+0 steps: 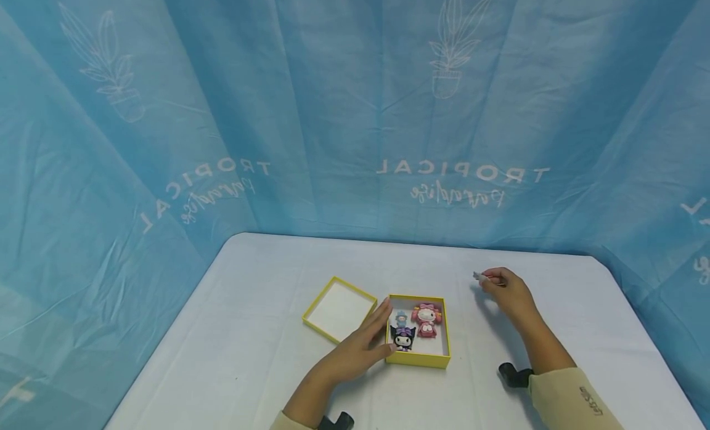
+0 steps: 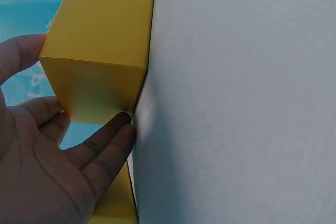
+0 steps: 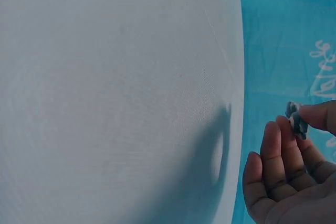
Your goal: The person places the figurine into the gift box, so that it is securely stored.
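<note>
Fingers of right hand (image 1: 511, 292): lumpy blue-grey piece (image 3: 297, 123) pinched, likely dropped if loosened; left hand (image 1: 355, 353) spread against square yellow box (image 1: 418, 360).

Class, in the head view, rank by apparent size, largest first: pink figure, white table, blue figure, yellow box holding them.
1. White table
2. Yellow box
3. Pink figure
4. Blue figure

Box (image 1: 418, 360) on table (image 1: 222, 331), lid (image 1: 339, 310) also on table, left of box. In box: right figure (image 1: 426, 322), front-left figure (image 1: 403, 339), rear-left figure (image 1: 401, 320); left two overlap in view, can't tell if touching. Left hand (image 1: 360, 350) against box's left side. Right hand (image 1: 509, 292) right of box, farther back, part (image 1: 480, 276) in its fingertips. Curtain (image 1: 333, 109) behind table.
</note>
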Available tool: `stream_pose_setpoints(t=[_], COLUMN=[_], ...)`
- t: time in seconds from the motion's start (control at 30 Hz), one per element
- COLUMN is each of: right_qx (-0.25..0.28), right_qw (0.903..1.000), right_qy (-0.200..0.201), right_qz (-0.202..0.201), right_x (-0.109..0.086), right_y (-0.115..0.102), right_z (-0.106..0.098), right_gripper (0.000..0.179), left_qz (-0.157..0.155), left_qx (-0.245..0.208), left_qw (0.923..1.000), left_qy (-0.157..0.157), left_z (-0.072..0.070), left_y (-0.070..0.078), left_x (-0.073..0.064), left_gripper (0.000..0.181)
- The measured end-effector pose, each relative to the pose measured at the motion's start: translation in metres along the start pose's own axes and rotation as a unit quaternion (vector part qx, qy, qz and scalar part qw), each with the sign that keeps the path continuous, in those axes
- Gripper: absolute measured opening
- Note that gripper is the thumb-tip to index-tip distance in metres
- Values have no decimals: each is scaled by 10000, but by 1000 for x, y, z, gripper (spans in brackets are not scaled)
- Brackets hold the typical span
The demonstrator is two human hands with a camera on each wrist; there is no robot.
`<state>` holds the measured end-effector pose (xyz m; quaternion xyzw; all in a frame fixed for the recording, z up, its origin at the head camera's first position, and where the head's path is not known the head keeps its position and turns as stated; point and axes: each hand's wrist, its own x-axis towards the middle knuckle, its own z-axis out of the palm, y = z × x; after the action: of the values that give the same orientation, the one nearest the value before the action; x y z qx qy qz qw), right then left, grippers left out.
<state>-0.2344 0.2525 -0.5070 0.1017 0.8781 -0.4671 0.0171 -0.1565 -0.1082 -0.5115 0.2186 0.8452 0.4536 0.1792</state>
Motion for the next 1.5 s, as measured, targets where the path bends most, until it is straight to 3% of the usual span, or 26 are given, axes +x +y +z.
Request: stream_pose_setpoints(t=[0.2,0.47,1.2,1.5], right_qx=[67,-11,204,-15], right_qw=[9999,9999,9993,9998], right_qy=[131,-36,-148,-179], right_qz=[-49,-128,-278,-67], right_x=[-4,-9,-19,-22], right_y=[-2,-7,-10,-12], right_z=[3,3,6,9], right_gripper=[33,40,35,45], left_qz=[-25,-56,-53,-56], left_qx=[49,15,-27,-7], left_qw=[10000,10000,10000,10000], left_qy=[24,-3,7,5], left_z=[0,0,1,1], left_y=[0,0,-1,-1], left_x=[-1,-1,0,0], left_gripper=[76,76,77,77])
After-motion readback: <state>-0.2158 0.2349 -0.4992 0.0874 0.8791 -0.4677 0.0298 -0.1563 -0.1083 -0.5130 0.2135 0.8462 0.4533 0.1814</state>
